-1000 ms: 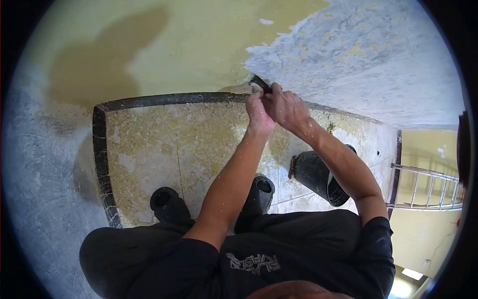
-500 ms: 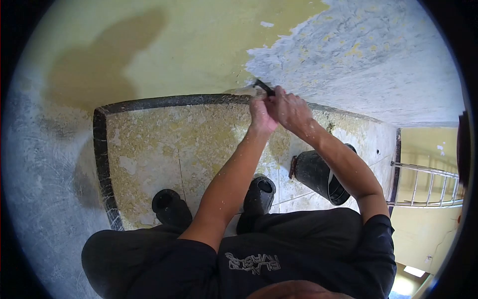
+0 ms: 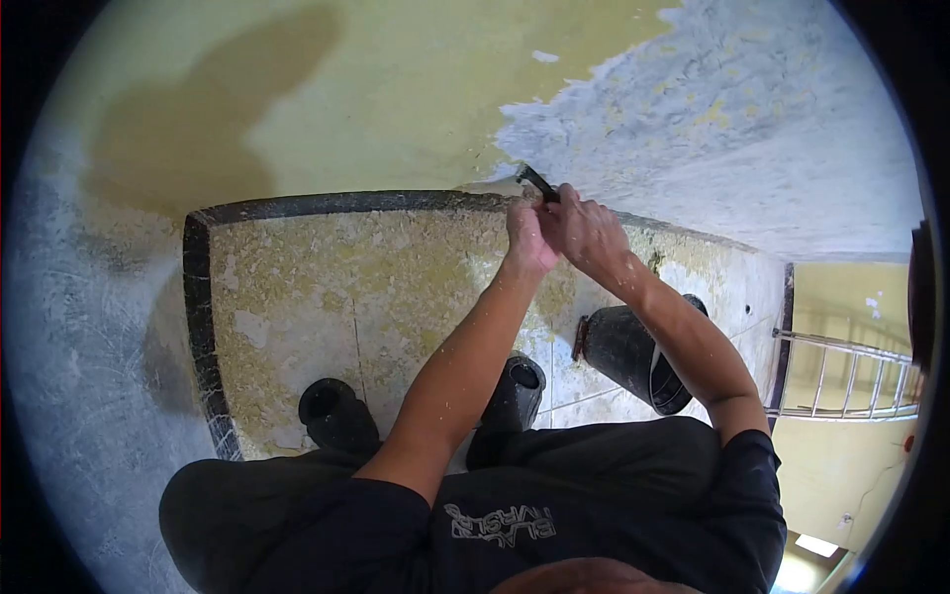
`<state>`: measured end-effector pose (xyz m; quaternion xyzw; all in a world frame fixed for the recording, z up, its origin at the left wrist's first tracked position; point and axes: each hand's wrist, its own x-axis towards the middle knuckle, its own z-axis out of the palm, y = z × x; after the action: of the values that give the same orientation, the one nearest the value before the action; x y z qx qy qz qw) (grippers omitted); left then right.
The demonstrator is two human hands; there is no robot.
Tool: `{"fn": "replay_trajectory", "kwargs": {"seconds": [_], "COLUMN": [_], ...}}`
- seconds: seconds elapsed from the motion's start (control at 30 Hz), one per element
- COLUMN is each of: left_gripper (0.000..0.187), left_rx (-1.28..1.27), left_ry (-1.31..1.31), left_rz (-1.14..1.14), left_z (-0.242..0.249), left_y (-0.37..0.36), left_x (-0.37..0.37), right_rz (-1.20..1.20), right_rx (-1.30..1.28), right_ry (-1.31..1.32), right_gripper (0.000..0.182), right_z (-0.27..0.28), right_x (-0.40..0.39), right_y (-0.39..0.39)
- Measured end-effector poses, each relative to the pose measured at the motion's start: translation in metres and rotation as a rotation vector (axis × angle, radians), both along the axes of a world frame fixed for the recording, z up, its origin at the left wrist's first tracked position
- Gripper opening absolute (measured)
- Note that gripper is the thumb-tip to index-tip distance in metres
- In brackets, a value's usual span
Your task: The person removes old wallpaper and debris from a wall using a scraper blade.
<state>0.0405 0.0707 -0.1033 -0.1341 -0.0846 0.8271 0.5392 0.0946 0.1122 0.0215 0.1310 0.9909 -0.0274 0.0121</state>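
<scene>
Both arms reach forward to the wall, and the hands meet low on it. My right hand [image 3: 594,238] is closed around a scraper [image 3: 540,185] whose black end sticks out beyond the fingers against the wall. Pressed up beside it, my left hand [image 3: 528,236] is also closed on the scraper; its fingers are mostly hidden. At the tool, yellow paint [image 3: 396,109] meets a bared grey-white patch [image 3: 633,129] with a ragged edge. Pale flecks cling to my hands and forearms.
Paint flakes cover the tiled floor [image 3: 297,297], bordered by dark skirting [image 3: 327,204]. A black bucket [image 3: 623,346] lies tipped by my right forearm, a small brownish object [image 3: 580,339] at its base. My dark shoes [image 3: 336,411] are below. A metal ladder [image 3: 841,342] is at right.
Both hands and the scraper have shifted slightly right and down in the view. The view itself has moved a little; the grip looks the same.
</scene>
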Motion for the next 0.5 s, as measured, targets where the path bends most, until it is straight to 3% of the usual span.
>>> {"fn": "replay_trajectory", "kwargs": {"seconds": [0.2, 0.27, 0.5], "left_gripper": [0.033, 0.033, 0.034], "left_rx": [-0.159, -0.098, -0.166], "left_ry": [-0.084, -0.150, -0.061], "left_rz": [-0.034, -0.006, 0.045], "left_z": [0.008, 0.010, 0.024], "left_y": [0.003, 0.004, -0.012], "left_x": [0.006, 0.006, -0.005], "right_rz": [-0.102, -0.096, -0.040], "right_rx": [-0.069, -0.070, 0.007], "right_ry": [-0.052, -0.060, -0.061], "right_gripper": [0.027, 0.027, 0.026], "right_z": [0.000, 0.002, 0.004], "right_x": [0.000, 0.001, -0.016], "right_y": [0.004, 0.001, -0.010]}}
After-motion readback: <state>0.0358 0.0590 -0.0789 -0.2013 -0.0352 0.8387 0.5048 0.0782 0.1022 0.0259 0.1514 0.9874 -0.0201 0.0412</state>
